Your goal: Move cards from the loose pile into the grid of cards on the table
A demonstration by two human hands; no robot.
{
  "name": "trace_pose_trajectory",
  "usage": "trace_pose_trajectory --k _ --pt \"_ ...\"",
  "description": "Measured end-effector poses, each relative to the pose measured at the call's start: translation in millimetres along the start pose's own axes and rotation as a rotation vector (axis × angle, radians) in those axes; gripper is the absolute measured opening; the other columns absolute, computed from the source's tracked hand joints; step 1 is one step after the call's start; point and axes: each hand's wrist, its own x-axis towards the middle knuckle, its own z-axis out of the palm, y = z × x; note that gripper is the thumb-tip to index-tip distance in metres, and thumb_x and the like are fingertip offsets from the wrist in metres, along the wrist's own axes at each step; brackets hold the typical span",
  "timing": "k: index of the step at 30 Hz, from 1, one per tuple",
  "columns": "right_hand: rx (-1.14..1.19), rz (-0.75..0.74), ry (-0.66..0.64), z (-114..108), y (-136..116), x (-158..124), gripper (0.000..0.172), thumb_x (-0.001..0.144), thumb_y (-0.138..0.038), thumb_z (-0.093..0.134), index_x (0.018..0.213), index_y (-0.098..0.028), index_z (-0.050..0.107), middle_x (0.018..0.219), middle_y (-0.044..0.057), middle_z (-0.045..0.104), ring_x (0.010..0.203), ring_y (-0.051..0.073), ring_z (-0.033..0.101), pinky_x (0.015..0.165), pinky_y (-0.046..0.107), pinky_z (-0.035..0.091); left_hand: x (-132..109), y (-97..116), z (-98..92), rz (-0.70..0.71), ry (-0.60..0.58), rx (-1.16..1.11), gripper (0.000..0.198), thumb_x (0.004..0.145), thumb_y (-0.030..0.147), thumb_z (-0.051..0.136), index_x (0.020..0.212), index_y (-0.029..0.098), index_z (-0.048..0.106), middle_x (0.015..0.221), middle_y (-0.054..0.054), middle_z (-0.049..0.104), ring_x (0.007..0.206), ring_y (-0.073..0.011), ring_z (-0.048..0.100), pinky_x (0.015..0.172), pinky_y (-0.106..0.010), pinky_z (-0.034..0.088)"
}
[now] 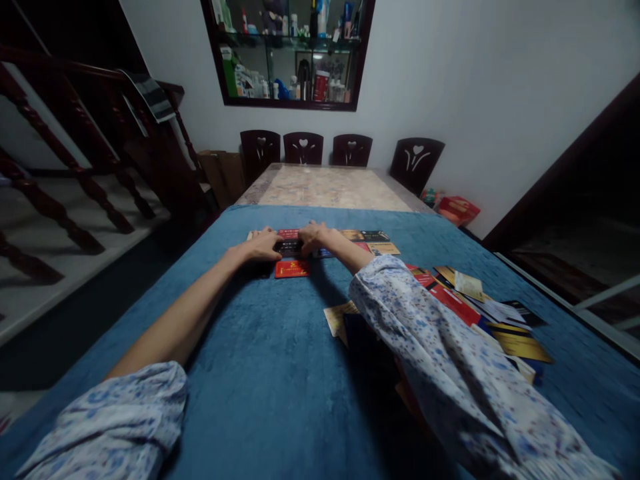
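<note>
In the head view a black card (289,249) lies between my two hands, part of a grid of cards on the blue cloth. My left hand (263,245) has its thumb and fingers curled at the card's left end. My right hand (312,235) reaches to its right end, fingers bent down onto it. A red card (289,234) sits just behind, and another red card (292,269) lies just in front. To the right of my right hand are a dark card (375,236) and a tan card (384,249). My hands hide several cards in part.
A loose pile of cards, with a gold card (520,343) among them, spreads on the right, partly behind my right sleeve (440,353). The blue cloth (240,387) covers the near table; bare marble tabletop (335,187) shows beyond. Chairs (353,149) stand at the far end.
</note>
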Motion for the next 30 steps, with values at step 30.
trace_pose_trajectory --k 30 --pt "0.025 0.025 0.264 14 60 -101 0.028 0.089 -0.021 0.052 0.102 -0.021 0.077 0.108 0.011 0.075 0.102 0.023 0.066 0.078 0.029 0.038 -23 59 -1.2 0.281 0.456 -0.068 0.026 0.081 0.016 0.051 0.084 0.019 0.076 0.086 -0.009 0.069 0.097 -0.0267 0.053 0.087 -0.043 0.044"
